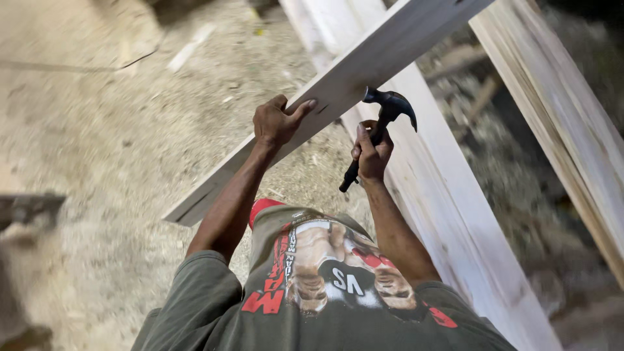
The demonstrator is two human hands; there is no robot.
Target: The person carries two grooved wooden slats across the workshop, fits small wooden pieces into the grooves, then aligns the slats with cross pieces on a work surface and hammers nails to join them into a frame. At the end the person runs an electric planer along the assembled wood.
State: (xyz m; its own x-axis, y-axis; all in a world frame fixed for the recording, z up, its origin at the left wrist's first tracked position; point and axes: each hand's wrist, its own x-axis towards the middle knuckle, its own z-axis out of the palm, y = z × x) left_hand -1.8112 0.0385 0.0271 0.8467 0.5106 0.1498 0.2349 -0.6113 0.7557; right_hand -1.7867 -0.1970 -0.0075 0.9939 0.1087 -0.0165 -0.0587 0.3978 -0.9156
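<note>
My left hand [281,120] grips the lower edge of a long pale wooden board [364,65] that slants from lower left to upper right. My right hand [372,153] is shut on the handle of a black claw hammer [390,107]. The hammer's head sits just under the board's edge, close to my left hand's fingers. My green printed shirt [312,286] fills the bottom of the view.
A wide pale plank [455,214] runs under my right arm toward the lower right. Another plank [565,117] lies further right. The floor [117,130] is covered in sawdust and wood scraps. A dark blurred object [26,208] sits at the left edge.
</note>
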